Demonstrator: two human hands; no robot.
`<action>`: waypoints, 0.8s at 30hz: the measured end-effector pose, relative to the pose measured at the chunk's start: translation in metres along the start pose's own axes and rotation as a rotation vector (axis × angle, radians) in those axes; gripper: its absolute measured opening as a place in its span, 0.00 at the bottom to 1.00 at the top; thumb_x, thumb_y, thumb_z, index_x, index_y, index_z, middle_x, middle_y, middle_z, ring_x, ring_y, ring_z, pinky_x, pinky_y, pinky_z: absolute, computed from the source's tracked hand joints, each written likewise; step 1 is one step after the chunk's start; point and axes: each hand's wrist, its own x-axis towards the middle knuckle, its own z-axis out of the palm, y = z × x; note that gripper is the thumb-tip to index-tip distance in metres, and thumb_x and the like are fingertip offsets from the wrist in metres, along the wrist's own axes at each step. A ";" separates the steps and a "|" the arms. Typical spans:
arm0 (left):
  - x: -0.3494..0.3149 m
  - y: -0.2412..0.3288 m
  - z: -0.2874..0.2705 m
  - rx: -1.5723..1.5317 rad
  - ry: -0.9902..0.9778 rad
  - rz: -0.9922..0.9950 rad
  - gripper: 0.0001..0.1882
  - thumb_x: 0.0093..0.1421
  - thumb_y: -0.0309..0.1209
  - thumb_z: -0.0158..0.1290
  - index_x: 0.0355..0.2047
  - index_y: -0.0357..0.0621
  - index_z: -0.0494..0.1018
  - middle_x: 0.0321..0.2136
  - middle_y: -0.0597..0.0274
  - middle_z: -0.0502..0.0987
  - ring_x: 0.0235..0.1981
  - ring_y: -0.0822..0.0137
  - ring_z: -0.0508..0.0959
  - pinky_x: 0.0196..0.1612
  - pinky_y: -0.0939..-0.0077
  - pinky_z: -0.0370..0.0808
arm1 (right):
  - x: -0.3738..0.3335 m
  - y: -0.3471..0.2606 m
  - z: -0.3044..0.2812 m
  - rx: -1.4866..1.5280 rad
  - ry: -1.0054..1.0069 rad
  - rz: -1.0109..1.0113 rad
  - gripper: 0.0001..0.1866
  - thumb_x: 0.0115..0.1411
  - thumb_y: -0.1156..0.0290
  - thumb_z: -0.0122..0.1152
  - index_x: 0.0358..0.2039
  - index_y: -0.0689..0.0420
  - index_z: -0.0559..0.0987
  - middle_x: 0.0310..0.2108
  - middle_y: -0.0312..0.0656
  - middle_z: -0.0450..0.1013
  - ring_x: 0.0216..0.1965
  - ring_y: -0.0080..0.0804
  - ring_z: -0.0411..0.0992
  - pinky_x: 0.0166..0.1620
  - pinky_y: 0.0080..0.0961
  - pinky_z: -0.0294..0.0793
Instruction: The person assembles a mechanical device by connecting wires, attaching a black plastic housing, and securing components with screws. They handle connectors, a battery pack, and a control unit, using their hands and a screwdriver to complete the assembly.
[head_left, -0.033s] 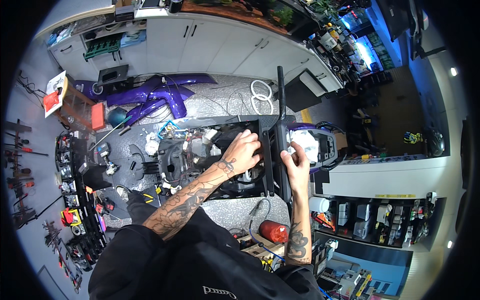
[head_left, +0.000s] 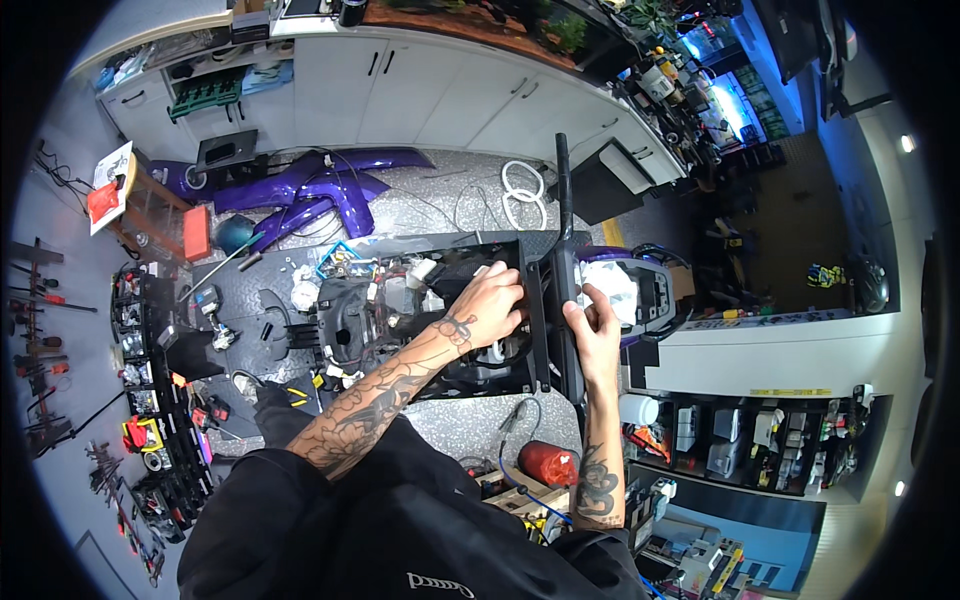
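Observation:
My left hand (head_left: 490, 305) reaches over the stripped vehicle body (head_left: 400, 310), fingers curled down beside a flat black crossbar (head_left: 538, 345). Its fingertips are hidden, so what they hold cannot be made out. My right hand (head_left: 597, 335) is bent against a long black bar (head_left: 568, 345), the thumb along its edge and the other fingers curled. The upper end of this bar, a thin black tube (head_left: 563, 185), points away from me. Just beyond my right fingers sits a crumpled white bag (head_left: 612, 290). Exposed wiring and connectors surround my left hand.
Purple body panels (head_left: 310, 195) and white rings (head_left: 523, 195) lie on the speckled floor. Yellow-handled pliers (head_left: 297, 397) and a drill (head_left: 208, 300) are on the left. A red canister (head_left: 547, 463) stands near my right forearm. White cabinets (head_left: 420, 90) line the far side.
The black crossbar and long bar have shifted very slightly to the right. Both hands keep almost the same position and grip.

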 end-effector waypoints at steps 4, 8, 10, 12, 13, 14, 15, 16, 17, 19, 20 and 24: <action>0.009 -0.004 -0.006 0.071 -0.141 0.047 0.06 0.53 0.28 0.60 0.29 0.38 0.81 0.36 0.55 0.77 0.46 0.52 0.74 0.54 0.55 0.72 | 0.002 0.010 -0.004 -0.056 0.003 0.002 0.32 0.61 0.62 0.73 0.58 0.70 0.75 0.26 0.27 0.66 0.26 0.15 0.60 0.29 0.16 0.59; 0.014 -0.012 -0.004 -0.150 -0.040 0.049 0.06 0.49 0.27 0.64 0.28 0.38 0.83 0.32 0.60 0.80 0.39 0.56 0.76 0.44 0.64 0.77 | 0.001 0.005 -0.003 -0.073 0.011 0.003 0.34 0.60 0.60 0.74 0.59 0.70 0.75 0.25 0.29 0.68 0.26 0.16 0.62 0.29 0.18 0.62; 0.012 -0.010 0.002 -0.190 0.033 0.074 0.06 0.49 0.26 0.64 0.28 0.37 0.83 0.32 0.59 0.80 0.39 0.55 0.76 0.43 0.63 0.77 | 0.002 0.004 -0.005 -0.077 0.025 -0.023 0.33 0.62 0.60 0.71 0.60 0.68 0.74 0.25 0.30 0.68 0.27 0.18 0.63 0.31 0.19 0.65; 0.006 -0.003 0.005 -0.189 0.092 0.018 0.06 0.49 0.26 0.64 0.27 0.36 0.82 0.32 0.58 0.80 0.38 0.54 0.76 0.43 0.62 0.76 | 0.003 0.011 -0.009 -0.120 0.104 -0.018 0.31 0.64 0.59 0.69 0.60 0.67 0.74 0.25 0.32 0.70 0.27 0.19 0.65 0.32 0.21 0.66; 0.004 0.002 0.011 -0.188 0.134 -0.028 0.06 0.49 0.26 0.64 0.27 0.36 0.81 0.32 0.58 0.80 0.38 0.54 0.76 0.44 0.62 0.76 | 0.003 0.013 -0.013 -0.144 0.144 -0.016 0.31 0.65 0.59 0.67 0.60 0.67 0.74 0.25 0.32 0.71 0.28 0.19 0.66 0.32 0.22 0.67; -0.003 0.003 0.011 -0.170 0.183 -0.083 0.06 0.49 0.26 0.64 0.27 0.36 0.81 0.32 0.57 0.80 0.38 0.54 0.76 0.44 0.62 0.76 | 0.002 0.009 -0.017 -0.227 0.191 -0.038 0.26 0.69 0.61 0.59 0.60 0.66 0.74 0.30 0.39 0.75 0.33 0.25 0.71 0.39 0.26 0.72; -0.014 0.002 0.008 -0.188 0.189 -0.213 0.09 0.55 0.26 0.62 0.36 0.36 0.79 0.34 0.59 0.81 0.37 0.58 0.76 0.43 0.66 0.76 | 0.001 0.001 -0.018 -0.357 0.304 -0.145 0.24 0.70 0.63 0.53 0.59 0.66 0.74 0.37 0.46 0.76 0.39 0.31 0.73 0.47 0.30 0.73; -0.034 -0.002 0.010 -0.402 0.200 -0.460 0.10 0.59 0.25 0.60 0.40 0.36 0.78 0.34 0.58 0.80 0.37 0.61 0.77 0.44 0.69 0.76 | -0.015 -0.015 -0.022 -0.279 0.406 -0.163 0.22 0.69 0.66 0.49 0.58 0.66 0.74 0.41 0.47 0.75 0.43 0.38 0.73 0.53 0.34 0.73; -0.056 -0.002 0.014 -0.633 0.211 -0.700 0.11 0.62 0.25 0.58 0.44 0.37 0.77 0.34 0.58 0.80 0.37 0.65 0.78 0.45 0.72 0.75 | -0.033 -0.012 -0.043 -0.194 0.422 -0.111 0.20 0.68 0.68 0.49 0.56 0.65 0.75 0.40 0.46 0.75 0.39 0.34 0.72 0.47 0.31 0.74; -0.115 -0.006 -0.008 -0.919 0.100 -0.979 0.13 0.67 0.20 0.50 0.51 0.39 0.73 0.39 0.59 0.81 0.38 0.71 0.77 0.46 0.75 0.75 | -0.082 -0.027 -0.050 0.346 0.259 -0.089 0.16 0.66 0.70 0.49 0.50 0.62 0.77 0.27 0.33 0.65 0.27 0.20 0.61 0.32 0.20 0.63; -0.141 -0.004 -0.022 -1.137 0.050 -1.072 0.12 0.67 0.20 0.49 0.51 0.38 0.73 0.41 0.59 0.80 0.38 0.70 0.77 0.45 0.75 0.75 | -0.108 -0.037 -0.046 0.432 0.153 -0.051 0.14 0.66 0.69 0.50 0.46 0.63 0.77 0.23 0.32 0.65 0.23 0.21 0.61 0.28 0.21 0.63; -0.205 0.021 -0.049 -1.481 -0.067 -1.085 0.09 0.71 0.21 0.50 0.50 0.38 0.72 0.45 0.53 0.79 0.41 0.68 0.79 0.48 0.70 0.77 | -0.186 -0.023 -0.008 0.558 -0.272 0.573 0.16 0.68 0.83 0.47 0.54 0.67 0.76 0.35 0.48 0.81 0.31 0.33 0.79 0.37 0.27 0.81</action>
